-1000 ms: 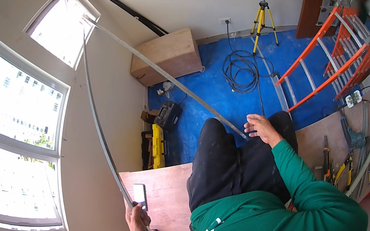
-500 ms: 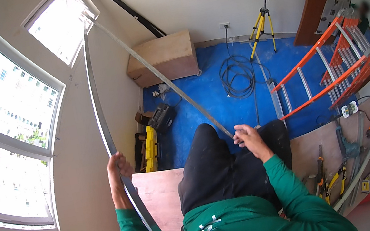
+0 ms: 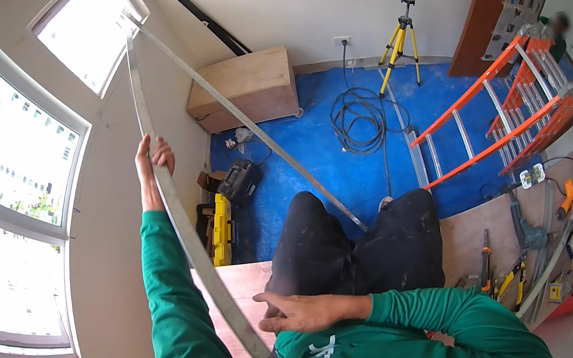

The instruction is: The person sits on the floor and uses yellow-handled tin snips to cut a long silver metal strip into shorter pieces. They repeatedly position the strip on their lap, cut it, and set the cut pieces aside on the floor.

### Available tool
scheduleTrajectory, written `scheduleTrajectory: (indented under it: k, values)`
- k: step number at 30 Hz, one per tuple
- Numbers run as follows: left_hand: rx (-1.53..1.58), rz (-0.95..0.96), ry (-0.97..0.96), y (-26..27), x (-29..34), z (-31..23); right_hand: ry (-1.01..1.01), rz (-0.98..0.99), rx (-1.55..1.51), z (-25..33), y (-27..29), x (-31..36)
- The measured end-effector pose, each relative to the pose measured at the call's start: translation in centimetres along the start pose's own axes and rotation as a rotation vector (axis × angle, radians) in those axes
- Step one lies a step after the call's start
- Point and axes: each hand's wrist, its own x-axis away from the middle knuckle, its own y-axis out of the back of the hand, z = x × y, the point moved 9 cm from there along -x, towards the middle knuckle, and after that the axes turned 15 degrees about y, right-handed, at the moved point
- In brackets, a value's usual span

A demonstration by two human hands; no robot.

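My left hand (image 3: 154,156) is raised toward the wall side, fingers wrapped round a long, pale grey metal strip (image 3: 192,242). The strip runs from the small window down past my left arm, its lower end beside my torso. In front of my belly is my right hand (image 3: 302,312), forefinger stretched toward that lower end, other fingers partly bent; it holds nothing visible. A second metal length (image 3: 246,121) slants from the same far top point to between my knees, touched by neither hand. How the two lengths meet up there is too small to tell.
I sit on a wooden board (image 3: 232,284). Beside me on the right lie a power drill (image 3: 530,232) and several hand tools. An orange ladder (image 3: 492,108), a yellow tripod (image 3: 401,47), a coiled cable (image 3: 361,123), a wooden box (image 3: 245,94) and a yellow case (image 3: 220,229) occupy the blue-covered floor.
My left hand has moved farther up along the metal strip. My right hand has let go of the second length and come back, leftward, to my belly.
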Motion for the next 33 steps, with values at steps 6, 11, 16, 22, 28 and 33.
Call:
scheduleTrajectory:
  k: [6,11,16,22,28,33]
  values:
    - [0.050,0.184,0.000,-4.3,-9.0,0.9,0.049,-0.423,-0.618,2.5,4.1,1.1]
    - [-0.063,0.358,-0.114,-5.3,-9.4,10.4,-0.016,-0.551,-0.539,1.3,10.7,5.3]
    - [-0.011,0.358,0.063,-0.7,-3.4,33.1,-0.048,-0.651,-0.531,-1.2,14.3,7.6]
    - [0.061,0.336,0.133,0.2,-0.4,41.9,-0.099,-0.670,-0.421,-3.3,15.2,8.9]
    - [0.051,0.269,0.177,2.7,-3.0,42.1,-0.180,-0.836,0.548,-2.6,18.0,16.1]
    - [-0.099,0.273,0.140,6.0,-6.2,41.8,-0.315,-1.332,0.722,-0.1,16.0,37.3]
